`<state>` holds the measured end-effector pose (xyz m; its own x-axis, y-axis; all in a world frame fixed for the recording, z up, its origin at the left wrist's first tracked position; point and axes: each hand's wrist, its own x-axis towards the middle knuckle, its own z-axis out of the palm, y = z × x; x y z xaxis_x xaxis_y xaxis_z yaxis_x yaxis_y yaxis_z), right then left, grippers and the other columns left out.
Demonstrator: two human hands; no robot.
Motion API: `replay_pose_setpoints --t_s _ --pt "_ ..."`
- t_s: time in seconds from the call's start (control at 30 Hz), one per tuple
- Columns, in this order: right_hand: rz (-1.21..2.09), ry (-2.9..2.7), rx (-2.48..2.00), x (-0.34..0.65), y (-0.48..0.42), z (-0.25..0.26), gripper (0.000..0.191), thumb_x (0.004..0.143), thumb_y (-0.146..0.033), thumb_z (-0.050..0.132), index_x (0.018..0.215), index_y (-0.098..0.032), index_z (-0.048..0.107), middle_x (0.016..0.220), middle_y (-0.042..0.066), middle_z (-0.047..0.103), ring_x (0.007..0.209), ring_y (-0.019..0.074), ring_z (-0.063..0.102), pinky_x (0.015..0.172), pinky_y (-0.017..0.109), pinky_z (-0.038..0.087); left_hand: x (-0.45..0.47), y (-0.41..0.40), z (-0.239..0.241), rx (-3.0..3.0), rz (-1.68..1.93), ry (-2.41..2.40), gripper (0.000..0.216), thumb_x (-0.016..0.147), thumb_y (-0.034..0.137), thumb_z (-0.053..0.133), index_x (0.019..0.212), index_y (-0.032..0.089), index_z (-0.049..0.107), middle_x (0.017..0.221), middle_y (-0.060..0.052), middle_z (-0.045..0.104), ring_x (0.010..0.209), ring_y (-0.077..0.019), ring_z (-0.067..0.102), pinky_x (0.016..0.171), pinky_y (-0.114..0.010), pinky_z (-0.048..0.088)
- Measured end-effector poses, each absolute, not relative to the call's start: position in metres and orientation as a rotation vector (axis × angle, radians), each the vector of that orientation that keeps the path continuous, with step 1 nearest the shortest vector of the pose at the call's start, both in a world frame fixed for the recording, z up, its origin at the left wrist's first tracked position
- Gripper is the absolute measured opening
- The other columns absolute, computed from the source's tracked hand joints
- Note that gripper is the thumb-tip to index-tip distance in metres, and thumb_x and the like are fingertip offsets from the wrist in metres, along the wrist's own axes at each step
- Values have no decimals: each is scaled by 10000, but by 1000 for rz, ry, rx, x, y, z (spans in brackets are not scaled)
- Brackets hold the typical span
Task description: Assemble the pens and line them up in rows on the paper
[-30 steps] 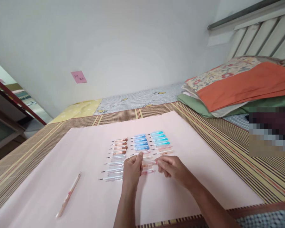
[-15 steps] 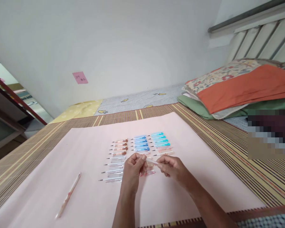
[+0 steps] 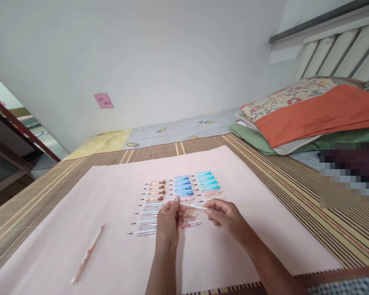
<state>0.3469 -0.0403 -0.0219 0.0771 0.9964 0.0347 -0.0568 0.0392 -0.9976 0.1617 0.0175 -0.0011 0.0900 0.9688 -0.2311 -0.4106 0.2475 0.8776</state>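
Between my two hands runs a thin white pen refill [image 3: 194, 206]. My left hand [image 3: 167, 219] pinches its left end, thumb on top, and the fingers hide that end. My right hand [image 3: 230, 217] grips the other end between thumb and fingers. Under and beyond the hands, taken-apart pens lie in groups: brown pen parts [image 3: 155, 187], blue pen parts [image 3: 182, 187], turquoise pen parts [image 3: 207, 180] and clear pen parts [image 3: 143, 223], with dark-tipped refills among them. A pink-tinted pen barrel [image 3: 191, 224] lies just below the hands, partly covered.
One whole-looking pen [image 3: 88, 254] lies apart at the left on the pale pink sheet [image 3: 119, 266]. The sheet rests on a striped mat [image 3: 264, 192]. Folded bedding with an orange band [image 3: 320, 110] is piled at the right, and a pink note [image 3: 103, 100] sticks to the wall.
My left hand has shifted slightly left, away from the right hand. More of the white refill shows between them. My right hand has barely moved.
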Motion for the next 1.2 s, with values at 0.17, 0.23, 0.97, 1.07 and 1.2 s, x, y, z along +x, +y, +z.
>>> replay_pose_setpoints --t_s 0.17,0.23,0.97,1.07,1.2 --pt "1181 -1045 -1157 352 -37 -22 309 759 -494 786 824 -195 743 611 -19 588 512 117 462 508 263 346 159 19 0 631 1208 934 486 535 420 952 683 143 581 613 -6 655 473 -67 552 388 -146 321" --pt "1201 -995 -1100 353 -35 -22 320 748 -500 794 844 -199 747 624 -11 609 531 124 477 525 267 356 158 20 1 539 1193 882 437 558 343 956 712 139 602 627 -6 663 486 -61 559 400 -132 360" --pt "918 -956 -1120 250 -42 -39 236 747 -213 760 701 -220 528 772 -12 608 712 162 586 661 278 485 174 10 -4 488 1141 643 362 715 367 884 775 158 595 543 76 491 439 -37 368 421 -152 325" --pt "779 -1170 -1168 253 -47 -33 205 798 -169 710 712 -222 531 783 -4 614 733 167 598 663 282 491 170 12 -4 498 1148 627 384 714 339 888 742 164 548 497 109 382 407 -21 250 385 -148 216" --pt "181 -1489 -1130 270 -56 -17 85 917 -140 615 912 -224 613 935 46 655 913 205 634 818 354 508 167 15 -4 476 1104 633 414 669 326 912 743 156 541 540 105 436 399 -1 219 375 -148 181"
